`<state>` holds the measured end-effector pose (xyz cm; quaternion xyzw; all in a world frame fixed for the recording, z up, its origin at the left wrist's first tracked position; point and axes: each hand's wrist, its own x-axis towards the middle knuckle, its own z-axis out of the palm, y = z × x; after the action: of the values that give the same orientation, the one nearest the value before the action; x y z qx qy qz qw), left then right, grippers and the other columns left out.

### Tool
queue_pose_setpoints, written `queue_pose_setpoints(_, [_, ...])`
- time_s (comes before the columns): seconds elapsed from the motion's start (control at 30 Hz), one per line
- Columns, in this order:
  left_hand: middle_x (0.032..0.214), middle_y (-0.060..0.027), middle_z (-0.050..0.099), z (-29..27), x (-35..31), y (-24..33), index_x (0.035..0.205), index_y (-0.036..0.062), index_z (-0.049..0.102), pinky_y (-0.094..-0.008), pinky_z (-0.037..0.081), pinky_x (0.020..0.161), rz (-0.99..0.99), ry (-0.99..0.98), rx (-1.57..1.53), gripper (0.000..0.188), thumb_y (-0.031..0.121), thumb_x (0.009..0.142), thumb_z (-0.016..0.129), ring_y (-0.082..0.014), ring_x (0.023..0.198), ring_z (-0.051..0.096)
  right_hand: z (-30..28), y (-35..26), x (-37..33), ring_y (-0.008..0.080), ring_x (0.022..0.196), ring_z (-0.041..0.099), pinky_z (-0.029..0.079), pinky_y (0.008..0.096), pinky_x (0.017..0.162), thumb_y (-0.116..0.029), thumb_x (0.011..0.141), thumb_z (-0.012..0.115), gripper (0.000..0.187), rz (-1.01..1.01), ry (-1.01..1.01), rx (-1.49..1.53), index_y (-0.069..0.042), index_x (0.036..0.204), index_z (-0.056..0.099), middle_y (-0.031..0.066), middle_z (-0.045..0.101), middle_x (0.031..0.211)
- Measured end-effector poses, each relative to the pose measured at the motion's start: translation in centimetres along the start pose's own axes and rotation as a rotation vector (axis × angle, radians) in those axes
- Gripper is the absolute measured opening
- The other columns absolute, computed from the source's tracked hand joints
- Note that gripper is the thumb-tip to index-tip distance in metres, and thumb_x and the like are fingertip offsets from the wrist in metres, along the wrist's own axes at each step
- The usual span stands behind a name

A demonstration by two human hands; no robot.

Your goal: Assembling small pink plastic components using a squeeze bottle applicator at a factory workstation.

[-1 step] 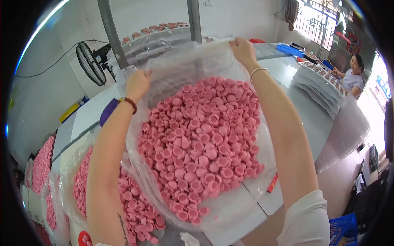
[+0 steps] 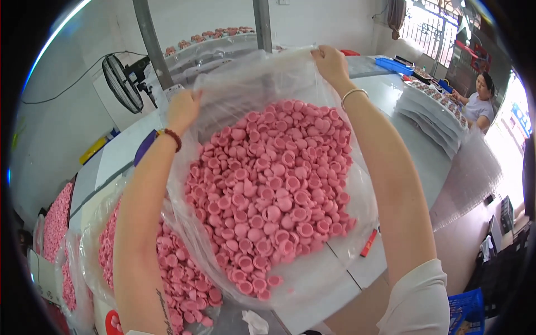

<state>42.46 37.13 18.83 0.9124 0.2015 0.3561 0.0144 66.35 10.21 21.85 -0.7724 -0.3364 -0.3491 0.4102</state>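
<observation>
A large clear plastic bag [image 2: 251, 75] lies on the table, its far edge raised between my two hands. Inside it is a heap of small pink cup-shaped pieces [image 2: 273, 184], hollow and rounded. My left hand [image 2: 184, 109] pinches the bag's edge at the far left of the heap. At the far right, my right hand [image 2: 330, 64] grips the same edge, fingers closed on the film. The plastic between the hands is stretched and slightly blurred. Some pieces lie near the bag's front part, close to me.
More pink pieces [image 2: 187, 279] lie in bags to the left, partly behind my left forearm. A fan [image 2: 123, 84] and metal posts [image 2: 262, 25] stand beyond. A red object [image 2: 368, 243] lies right of the bag. A co-worker [image 2: 479, 106] sits far right by stacked trays [image 2: 430, 120].
Both hands still hold the bag's edge. My left hand has shifted slightly left, and my right hand slightly up. The heap appears a little higher in view.
</observation>
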Motion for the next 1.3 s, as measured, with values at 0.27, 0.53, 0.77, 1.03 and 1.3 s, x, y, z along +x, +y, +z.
queue_pose_setpoints(0.27, [0.079,-0.0208,0.059,-4.5,-0.8,2.2,0.081,0.0002,0.058,-0.0453,0.042,0.070,-0.059,0.173,-0.025,0.043,0.040,0.085,0.042,-0.0396,0.079,0.055,-5.9,-2.8,-2.5,0.0269,0.057,0.049,0.036,0.0402,0.055,-0.025,0.076,0.052,0.028,-0.036,0.228,0.161,0.000,0.066,0.052,0.0212,0.051,0.062])
queue_pose_setpoints(0.53, [0.084,-0.0197,0.062,-5.8,3.7,2.3,0.085,0.0020,0.060,-0.0434,0.043,0.075,-0.177,0.261,0.041,0.044,0.043,0.084,0.042,-0.0375,0.086,0.057,-5.9,-5.0,2.0,0.0282,0.060,0.051,0.037,0.0396,0.057,-0.024,0.076,0.051,0.025,0.078,0.245,0.461,0.000,0.070,0.055,0.0197,0.053,0.064])
queue_pose_setpoints(0.77, [0.086,-0.0199,0.061,-6.2,8.3,0.4,0.082,0.0014,0.059,-0.0436,0.043,0.075,-0.165,0.330,0.052,0.047,0.044,0.084,0.039,-0.0386,0.087,0.056,-5.8,-7.6,6.8,0.0328,0.072,0.057,0.042,0.0399,0.065,-0.028,0.076,0.050,0.029,0.016,0.338,0.390,-0.001,0.076,0.060,0.0216,0.059,0.076])
queue_pose_setpoints(1.03, [0.087,-0.0257,0.058,-5.5,11.9,-1.5,0.083,-0.0029,0.058,-0.0459,0.042,0.075,-0.129,0.476,0.061,0.036,0.030,0.085,0.045,-0.0404,0.087,0.054,-2.5,-7.8,10.8,0.0364,0.081,0.057,0.043,0.0409,0.071,-0.028,0.076,0.049,0.030,0.009,0.360,0.415,-0.001,0.082,0.061,0.0242,0.059,0.083])
queue_pose_setpoints(1.3, [0.083,-0.0252,0.057,-4.5,12.5,0.9,0.082,-0.0024,0.057,-0.0464,0.041,0.073,-0.106,0.547,0.023,0.033,0.027,0.086,0.043,-0.0408,0.083,0.053,-1.9,-6.0,11.6,0.0375,0.087,0.056,0.042,0.0414,0.076,-0.028,0.077,0.050,0.032,0.075,0.376,0.448,0.001,0.086,0.061,0.0250,0.059,0.089])
